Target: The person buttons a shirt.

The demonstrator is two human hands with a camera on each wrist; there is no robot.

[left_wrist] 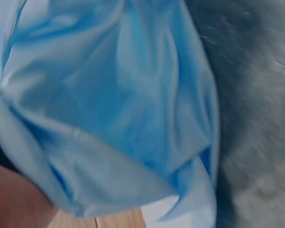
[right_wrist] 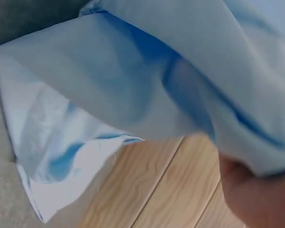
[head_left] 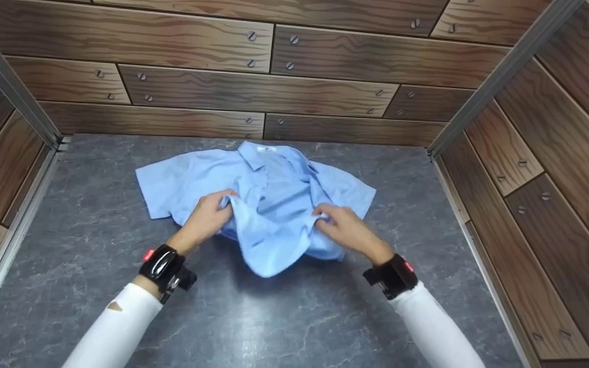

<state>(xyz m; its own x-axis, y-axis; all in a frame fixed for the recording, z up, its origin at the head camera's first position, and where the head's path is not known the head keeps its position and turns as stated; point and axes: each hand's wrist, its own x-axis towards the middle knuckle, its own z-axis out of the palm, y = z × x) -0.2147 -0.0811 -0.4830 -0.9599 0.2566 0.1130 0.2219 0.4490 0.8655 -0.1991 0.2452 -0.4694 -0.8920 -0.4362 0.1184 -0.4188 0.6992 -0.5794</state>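
Note:
A light blue short-sleeved shirt lies on the grey marbled surface, collar toward the back wall and sleeves spread to both sides. My left hand pinches its cloth left of the middle. On the other side my right hand grips the cloth between thumb and fingers. Between the hands the lower part sags in a rounded fold toward me. In the left wrist view the raised cloth fills most of the picture, with part of the hand at the lower left. Folds of the shirt hide most right fingertips in the right wrist view.
Wood-plank patterned walls enclose the grey surface at the back and both sides. Metal edge strips run along the corners. Each wrist wears a black camera band, above white sleeves.

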